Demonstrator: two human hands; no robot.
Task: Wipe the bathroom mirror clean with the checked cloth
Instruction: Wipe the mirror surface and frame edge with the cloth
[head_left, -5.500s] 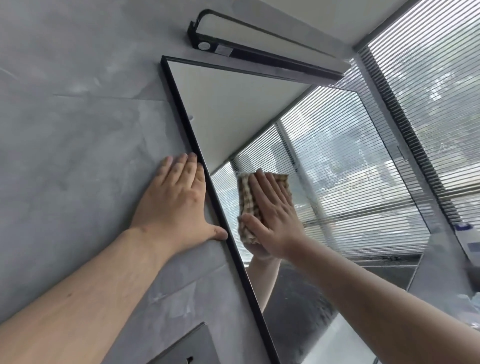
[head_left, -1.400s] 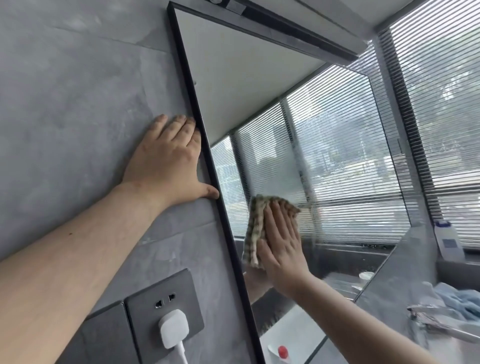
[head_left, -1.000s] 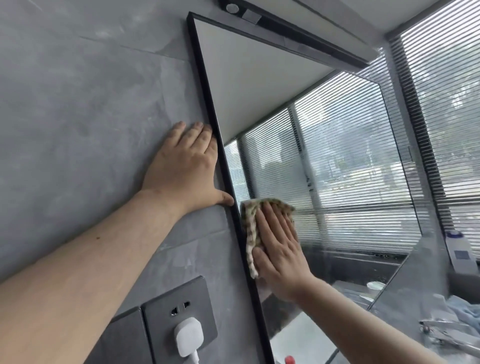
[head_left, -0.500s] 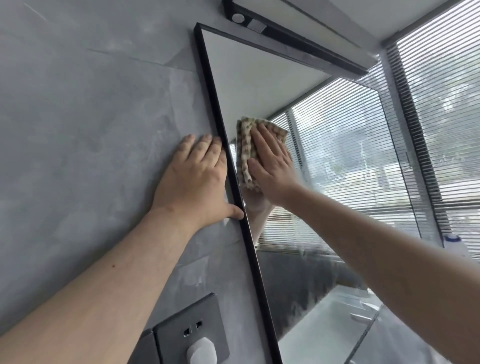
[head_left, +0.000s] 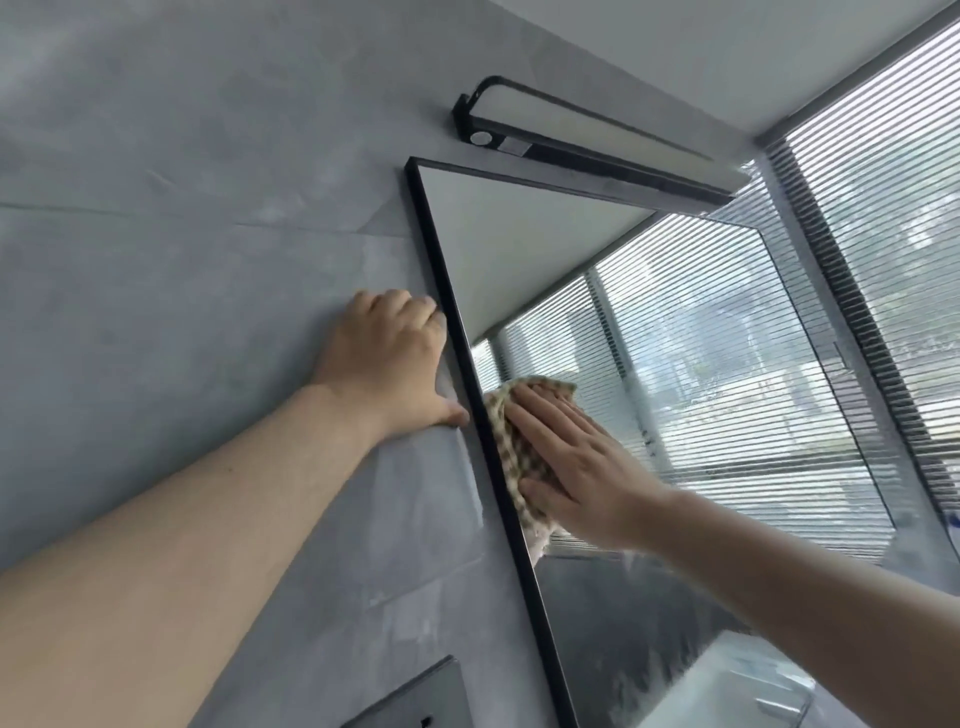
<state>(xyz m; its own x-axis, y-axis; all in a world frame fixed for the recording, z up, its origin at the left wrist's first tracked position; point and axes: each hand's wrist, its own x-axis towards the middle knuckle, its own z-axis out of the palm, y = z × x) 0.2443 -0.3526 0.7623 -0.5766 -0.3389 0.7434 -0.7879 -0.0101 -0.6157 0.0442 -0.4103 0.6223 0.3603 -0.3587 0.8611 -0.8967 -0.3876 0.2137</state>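
Note:
A black-framed mirror (head_left: 717, 374) hangs on the grey tiled wall and reflects window blinds. My right hand (head_left: 576, 467) lies flat, fingers straight, pressing the beige checked cloth (head_left: 511, 447) against the glass close to the mirror's left frame, about mid-height. Most of the cloth is hidden under the palm. My left hand (head_left: 392, 371) rests on the wall just left of the frame, its fingertips bent against the tile and its thumb touching the frame edge. Streaks and smears show on the glass to the right of the cloth.
A black bar lamp (head_left: 582, 145) is mounted above the mirror. A dark wall socket plate (head_left: 415, 696) sits at the bottom, left of the frame. A real window with blinds (head_left: 893, 234) fills the right side.
My right hand has slid the cloth down the glass along the left frame from the higher spot. The left hand stays on the wall, fingertips now more bent. The view tilted upward.

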